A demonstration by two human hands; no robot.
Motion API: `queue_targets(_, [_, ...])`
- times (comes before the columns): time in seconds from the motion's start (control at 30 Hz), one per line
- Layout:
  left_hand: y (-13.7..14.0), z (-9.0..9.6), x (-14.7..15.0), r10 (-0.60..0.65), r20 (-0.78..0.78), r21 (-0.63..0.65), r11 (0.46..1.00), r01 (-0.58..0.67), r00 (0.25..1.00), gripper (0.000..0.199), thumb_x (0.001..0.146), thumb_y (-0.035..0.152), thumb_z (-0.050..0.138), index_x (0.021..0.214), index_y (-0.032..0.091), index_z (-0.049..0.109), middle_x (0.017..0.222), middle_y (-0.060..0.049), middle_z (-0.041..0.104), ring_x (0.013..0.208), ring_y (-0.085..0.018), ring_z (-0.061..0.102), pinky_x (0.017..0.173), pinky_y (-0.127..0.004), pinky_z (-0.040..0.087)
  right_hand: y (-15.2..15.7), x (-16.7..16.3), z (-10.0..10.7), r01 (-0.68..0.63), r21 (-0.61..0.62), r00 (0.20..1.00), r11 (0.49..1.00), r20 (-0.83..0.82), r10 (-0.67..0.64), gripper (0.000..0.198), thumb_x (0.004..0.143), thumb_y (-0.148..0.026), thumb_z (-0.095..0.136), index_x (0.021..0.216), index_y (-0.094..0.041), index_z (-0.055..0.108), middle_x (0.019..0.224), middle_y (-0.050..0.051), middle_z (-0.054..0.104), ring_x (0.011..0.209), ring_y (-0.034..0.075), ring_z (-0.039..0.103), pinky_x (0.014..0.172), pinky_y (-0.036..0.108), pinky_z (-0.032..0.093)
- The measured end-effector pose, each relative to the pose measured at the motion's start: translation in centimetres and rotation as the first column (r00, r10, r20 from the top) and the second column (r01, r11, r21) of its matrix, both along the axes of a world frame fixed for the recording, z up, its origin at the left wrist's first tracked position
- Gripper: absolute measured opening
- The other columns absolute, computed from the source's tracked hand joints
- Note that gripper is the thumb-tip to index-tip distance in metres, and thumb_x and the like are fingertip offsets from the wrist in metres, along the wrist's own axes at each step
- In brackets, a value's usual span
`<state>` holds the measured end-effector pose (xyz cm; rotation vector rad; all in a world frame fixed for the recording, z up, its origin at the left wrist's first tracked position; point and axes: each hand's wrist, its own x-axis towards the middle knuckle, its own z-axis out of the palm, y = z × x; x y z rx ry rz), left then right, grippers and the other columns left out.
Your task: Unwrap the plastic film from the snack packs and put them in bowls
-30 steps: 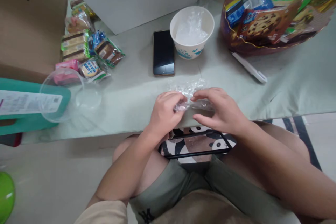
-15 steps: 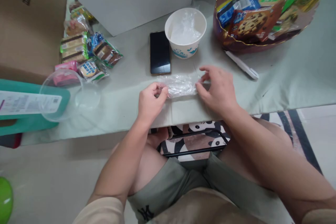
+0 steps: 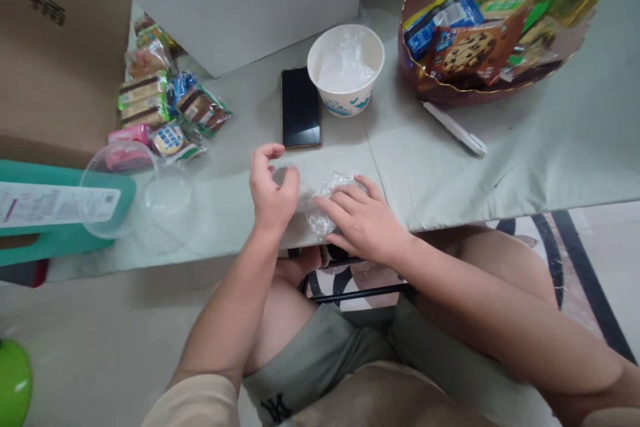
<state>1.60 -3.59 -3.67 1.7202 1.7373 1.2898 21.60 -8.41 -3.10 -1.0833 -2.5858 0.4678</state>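
A cloth-covered bench (image 3: pixel 400 170) runs across the view, its near edge above the person's knees. A white box (image 3: pixel 250 0) stands toward the far side and a brown cardboard box (image 3: pixel 65 67) at the left. The scalloped bowl (image 3: pixel 435 90), far right, is piled with wrapped snacks (image 3: pixel 465 50). A teal container (image 3: pixel 35 171) sits by the near left corner. The left hand (image 3: pixel 273 190) is slack, fingers curved and thumb apart from forefinger, above the bench near its near edge. The right hand (image 3: pixel 370 227) lies over the film, fingers spread; whether it grips is unclear. A paper tub (image 3: pixel 350 103) stands beyond the hands, just right of a dark-screened phone (image 3: pixel 301 107). The crumpled clear film (image 3: pixel 320 221) rests at the near edge, between the hands and under the right fingers. The slim white tool (image 3: pixel 455 128) lies just below the bowl.
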Motion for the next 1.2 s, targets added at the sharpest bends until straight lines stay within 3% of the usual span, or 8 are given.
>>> queue_targets(0.27, [1.1,-0.1,-0.7,0.054,0.457,0.014,0.998,-0.068,0.888,0.004,0.082,0.021,0.064,0.085,0.022,0.068,0.082,0.0,0.064,0.08,-0.014,0.055,0.076,-0.032,0.041,-2.2,-0.5,0.2,-0.032,0.039,0.999,0.999,-0.011,0.032,0.013,0.097,-0.015,0.057,0.103,-0.021,0.067,0.101,0.006,0.069,0.108,0.024,0.06,0.118,0.056,0.026])
queue_targets(0.37, [0.8,0.5,0.1,0.049,0.594,0.045,0.994,-0.095,0.803,0.007,0.081,0.025,0.064,0.077,0.02,0.065,0.076,0.001,0.062,0.079,-0.014,0.056,0.078,-0.031,0.042,-2.1,-1.1,0.4,-0.193,-0.099,0.916,0.976,-0.374,0.143,0.014,0.096,-0.015,0.055,0.092,-0.021,0.067,0.089,0.003,0.069,0.088,0.016,0.063,0.101,0.04,0.045])
queue_targets(0.43, [0.2,1.1,0.9,-0.048,0.664,0.043,0.999,0.027,0.746,0.024,0.082,0.043,0.064,0.077,0.019,0.066,0.077,-0.002,0.065,0.079,-0.017,0.06,0.078,-0.033,0.046,-1.4,-0.8,1.0,-0.211,-0.304,0.776,0.929,-0.63,-0.03,0.011,0.094,-0.019,0.055,0.093,-0.021,0.066,0.088,0.002,0.069,0.08,0.013,0.063,0.081,0.029,0.05])
queue_targets(0.53, [-1.0,1.9,2.0,-0.272,0.788,-0.138,0.797,0.588,0.552,0.065,0.075,0.078,0.062,0.093,0.016,0.072,0.09,-0.011,0.072,0.088,-0.026,0.068,0.079,-0.039,0.052,0.0,-0.3,1.8,-0.011,-0.629,0.606,0.777,-0.623,-0.496,0.012,0.094,-0.03,0.056,0.092,-0.02,0.062,0.083,0.002,0.067,0.073,0.013,0.061,0.066,0.025,0.048])
queue_targets(0.63, [-1.4,2.1,2.9,-0.319,0.707,-0.355,0.613,0.706,0.632,0.057,0.07,0.064,0.08,0.1,0.016,0.072,0.091,-0.009,0.074,0.085,-0.024,0.068,0.075,-0.034,0.052,0.9,-0.1,1.9,0.124,-0.755,0.515,0.644,-0.506,-0.692,0.019,0.091,-0.039,0.057,0.092,-0.02,0.059,0.078,0.0,0.064,0.067,0.013,0.058,0.062,0.025,0.046])
queue_targets(0.8, [-0.6,2.1,2.9,-0.237,0.523,-0.433,0.753,0.495,0.819,0.026,0.076,0.04,0.077,0.081,0.017,0.066,0.076,-0.001,0.069,0.069,-0.014,0.062,0.065,-0.026,0.05,1.5,0.0,1.5,0.151,-0.767,0.55,0.624,-0.459,-0.698,0.027,0.083,-0.038,0.064,0.103,-0.021,0.057,0.086,0.001,0.064,0.067,0.012,0.058,0.06,0.025,0.045])
queue_targets(1.03, [-1.1,3.2,0.9,-0.209,0.673,-0.455,0.64,0.619,0.71,0.041,0.079,0.045,0.074,0.106,0.021,0.055,0.05,0.007,0.061,0.038,-0.012,0.055,0.04,-0.021,0.043,2.8,0.3,1.8,0.04,-0.81,0.56,0.585,-0.467,-0.685,0.021,0.086,-0.041,0.061,0.091,-0.021,0.055,0.068,-0.004,0.055,0.061,0.011,0.051,0.057,0.025,0.04])
queue_targets(1.2, [-1.1,3.0,0.3,-0.16,0.663,-0.377,0.773,0.511,0.731,0.022,0.075,0.031,0.074,0.086,0.019,0.06,0.054,0.006,0.062,0.041,-0.01,0.055,0.041,-0.02,0.043,3.2,-1.1,1.8,-0.179,-0.827,0.542,0.532,-0.535,-0.649,0.033,0.088,-0.044,0.061,0.112,-0.022,0.056,0.067,-0.005,0.058,0.055,0.011,0.05,0.054,0.025,0.04])
